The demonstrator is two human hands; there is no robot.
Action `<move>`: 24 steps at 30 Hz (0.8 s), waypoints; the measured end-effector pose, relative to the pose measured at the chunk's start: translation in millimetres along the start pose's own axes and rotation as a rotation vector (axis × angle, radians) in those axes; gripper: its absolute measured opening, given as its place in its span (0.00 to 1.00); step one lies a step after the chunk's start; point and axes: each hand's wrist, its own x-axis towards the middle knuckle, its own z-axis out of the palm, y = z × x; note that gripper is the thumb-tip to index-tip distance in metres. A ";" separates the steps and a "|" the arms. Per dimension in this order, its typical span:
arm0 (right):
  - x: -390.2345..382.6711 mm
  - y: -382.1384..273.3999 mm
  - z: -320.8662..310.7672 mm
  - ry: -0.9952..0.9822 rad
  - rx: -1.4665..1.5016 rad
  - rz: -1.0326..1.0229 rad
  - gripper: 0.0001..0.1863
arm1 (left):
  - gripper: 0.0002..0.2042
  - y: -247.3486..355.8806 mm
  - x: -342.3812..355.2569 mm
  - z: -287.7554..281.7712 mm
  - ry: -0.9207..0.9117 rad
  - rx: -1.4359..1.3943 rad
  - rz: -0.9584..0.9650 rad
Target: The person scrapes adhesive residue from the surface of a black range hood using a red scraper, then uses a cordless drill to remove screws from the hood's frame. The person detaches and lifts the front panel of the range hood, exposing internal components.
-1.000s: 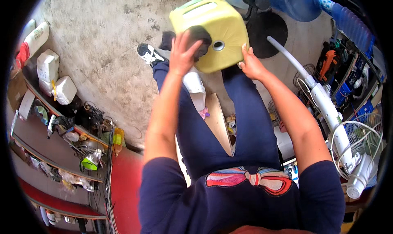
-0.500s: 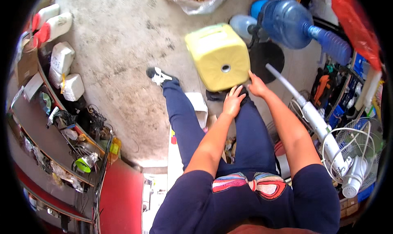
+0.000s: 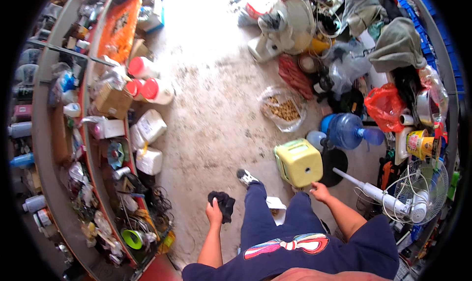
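Observation:
My left hand (image 3: 214, 210) is shut on a crumpled black cloth (image 3: 224, 202) at the lower middle, left of my legs. My right hand (image 3: 319, 192) is beside my right knee, just below the yellow plastic stool (image 3: 295, 160), which has a round hole in the face turned up. Nothing shows in that hand, its fingers loosely apart; I cannot tell whether it touches the stool. A white object (image 3: 275, 205) lies between my legs.
Crowded shelves (image 3: 51, 133) line the left, with white containers (image 3: 150, 128) beside them. On the concrete floor (image 3: 206, 109) sits a bag of brown pellets (image 3: 280, 109). Blue water jugs (image 3: 344, 131), a dismantled fan (image 3: 420, 182) and piled bags (image 3: 383, 104) crowd the right.
My left hand has moved left, away from the yellow stool, carrying the black cloth. The right hand is at the stool's lower edge. My view has lifted to show more floor and shelving.

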 end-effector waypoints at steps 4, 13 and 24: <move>-4.6 -139.1 18.9 -0.226 0.172 -0.112 0.30 | 0.25 44.5 39.0 -46.1 0.071 0.011 -0.048; -9.8 -447.6 -87.4 -0.226 0.148 -0.599 0.52 | 0.23 268.7 140.6 55.6 -0.477 -0.326 -0.136; 210.5 -665.4 -405.6 0.713 0.360 -0.620 0.19 | 0.27 541.4 401.5 9.0 -0.493 -0.705 0.033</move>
